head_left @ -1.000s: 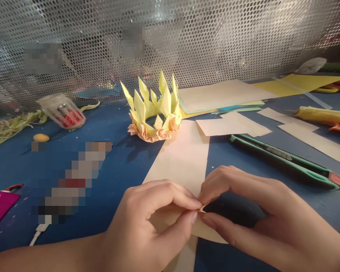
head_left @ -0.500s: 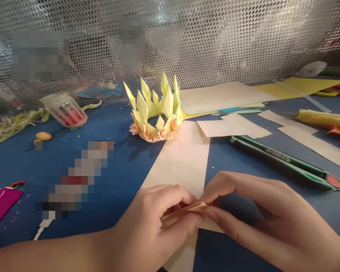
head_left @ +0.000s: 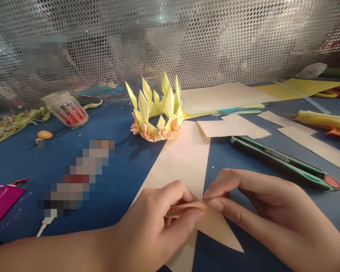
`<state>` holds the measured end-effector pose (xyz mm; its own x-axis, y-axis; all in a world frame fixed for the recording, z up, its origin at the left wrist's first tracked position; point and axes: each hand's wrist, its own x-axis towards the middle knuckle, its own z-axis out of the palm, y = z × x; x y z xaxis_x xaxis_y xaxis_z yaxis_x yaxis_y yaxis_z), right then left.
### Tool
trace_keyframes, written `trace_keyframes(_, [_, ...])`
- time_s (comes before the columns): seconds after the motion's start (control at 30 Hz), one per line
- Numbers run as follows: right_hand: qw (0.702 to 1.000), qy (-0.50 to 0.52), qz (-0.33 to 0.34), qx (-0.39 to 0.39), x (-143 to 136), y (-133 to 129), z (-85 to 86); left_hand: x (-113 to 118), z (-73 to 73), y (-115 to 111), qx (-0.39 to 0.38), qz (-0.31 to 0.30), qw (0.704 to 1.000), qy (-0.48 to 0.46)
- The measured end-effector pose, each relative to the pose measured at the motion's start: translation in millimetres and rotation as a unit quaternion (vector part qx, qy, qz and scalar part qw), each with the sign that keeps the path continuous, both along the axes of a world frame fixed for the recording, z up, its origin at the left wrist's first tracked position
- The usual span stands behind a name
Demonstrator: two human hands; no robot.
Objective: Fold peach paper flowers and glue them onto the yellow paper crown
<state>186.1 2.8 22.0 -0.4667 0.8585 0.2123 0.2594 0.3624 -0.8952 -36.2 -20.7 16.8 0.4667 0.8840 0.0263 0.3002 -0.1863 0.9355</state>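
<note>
A small piece of folded peach paper (head_left: 215,226) is between my two hands at the lower middle, one pointed flap hanging down to the right. My left hand (head_left: 161,219) pinches its left part between thumb and fingers. Thumb and index finger of my right hand (head_left: 260,211) press together on the fold at its upper right. Below the hands lies a long pale paper strip (head_left: 184,162). At the strip's far end stands a yellow paper crown (head_left: 144,105) of tall points, edged with folded peach pieces around its base.
A green and black utility knife (head_left: 283,162) lies at right, near pale paper scraps (head_left: 317,145). Stacked sheets (head_left: 226,94) lie behind. At left are a tilted jar (head_left: 69,109) with red bits, a blurred-out object with a white cable (head_left: 47,223), and a magenta packet (head_left: 5,204). Perforated metal (head_left: 204,45) closes the back.
The folded paper has turned in my fingers, and its pointed flap now shows further down and right. My right thumb and index finger have shifted slightly on the fold.
</note>
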Motion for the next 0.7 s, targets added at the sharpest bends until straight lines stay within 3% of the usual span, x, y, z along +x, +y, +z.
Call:
trace_keyframes(0.1, [0.999,-0.035,-0.003,-0.017,-1.6,2.4,-2.0,-0.7,-2.0,-0.1,-0.083,0.034,0.996,-0.021])
trace_keyframes(0.2, [0.997,-0.066,0.014,-0.046,-1.1,1.5,-4.9,-0.3,-2.8,0.7,-0.115,0.057,0.991,-0.037])
trace_keyframes(0.43, [0.995,-0.081,0.019,-0.050,-2.0,1.7,-3.2,1.3,0.7,4.0,-0.111,0.047,0.993,0.018])
trace_keyframes(0.7, [0.993,-0.075,0.019,-0.091,0.2,-1.1,-7.9,3.3,4.6,2.5,-0.101,0.028,0.994,0.004])
